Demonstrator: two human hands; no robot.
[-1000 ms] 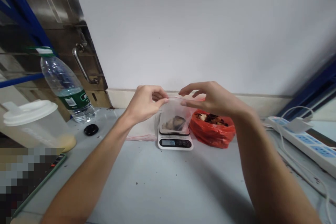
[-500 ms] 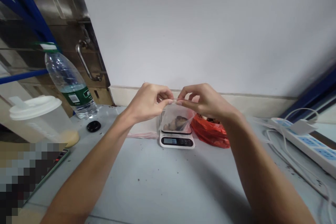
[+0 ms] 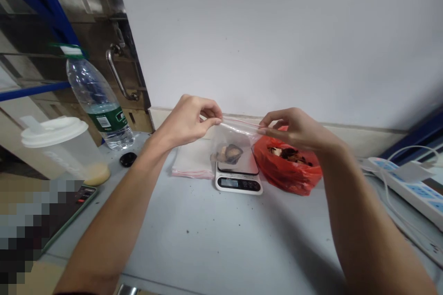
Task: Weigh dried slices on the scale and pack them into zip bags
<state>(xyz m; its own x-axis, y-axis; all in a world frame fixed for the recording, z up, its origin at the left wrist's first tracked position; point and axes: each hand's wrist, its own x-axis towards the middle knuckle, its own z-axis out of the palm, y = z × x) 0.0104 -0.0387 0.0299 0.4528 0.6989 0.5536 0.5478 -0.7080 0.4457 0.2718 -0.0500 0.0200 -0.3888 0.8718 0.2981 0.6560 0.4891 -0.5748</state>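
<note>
I counted two hands of my own, the left hand (image 3: 190,119) and the right hand (image 3: 299,130); there was one clear bag (image 3: 238,130), one scale (image 3: 238,184), one red bag (image 3: 290,177) and one flat stack (image 3: 192,161); further there was one bottle (image 3: 100,101), one lidded cup (image 3: 69,156), one black disc (image 3: 128,159), one power strip (image 3: 420,193) and one metal handle (image 3: 117,72); the brown pieces (image 3: 232,153) inside the clear bag I could not count surely.

Head view: worn on the person's head, facing forward and down
Wall (image 3: 270,41): straight ahead, filling the upper frame
Table (image 3: 180,253): close below, seen from above
Left hand (image 3: 188,122), right hand (image 3: 299,129): near, around mid-frame
</note>
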